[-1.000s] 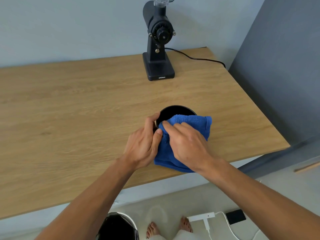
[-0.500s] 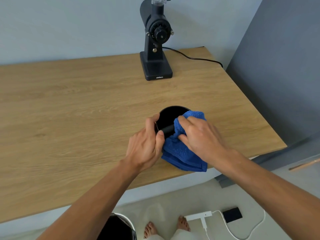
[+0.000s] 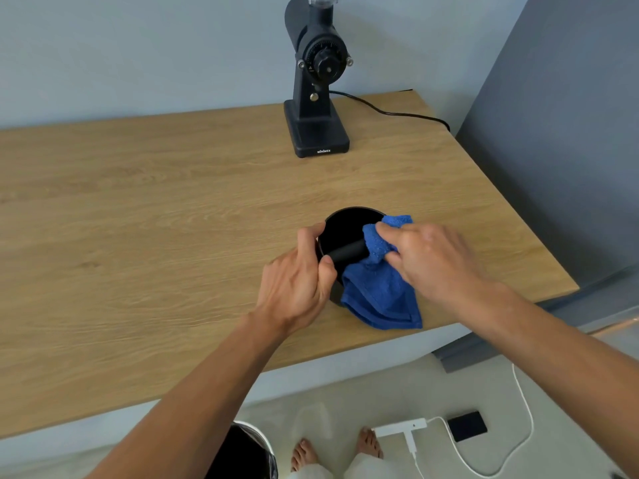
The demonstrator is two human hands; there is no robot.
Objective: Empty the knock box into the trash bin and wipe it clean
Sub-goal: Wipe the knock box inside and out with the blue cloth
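Note:
A round black knock box (image 3: 345, 225) stands upright on the wooden table (image 3: 145, 216), near its front edge. A black bar (image 3: 347, 253) crosses its open top. My left hand (image 3: 297, 281) grips the box's left rim and side. My right hand (image 3: 428, 261) pinches a blue cloth (image 3: 380, 292) around the bar's right end. The cloth hangs down over the box's front right side. The trash bin (image 3: 242, 451) shows as a dark opening with a shiny rim on the floor below the table edge, partly behind my left forearm.
A black coffee grinder (image 3: 320, 84) stands at the back of the table, its cable (image 3: 390, 112) running right off the edge. A grey wall panel (image 3: 570, 133) borders the table's right side. On the floor lie a white power strip (image 3: 401, 426), a dark flat device (image 3: 466, 426) and my bare feet.
My right hand slid the cloth rightward along the bar, uncovering the bar's left part and more of the box opening. My left hand kept its hold on the rim.

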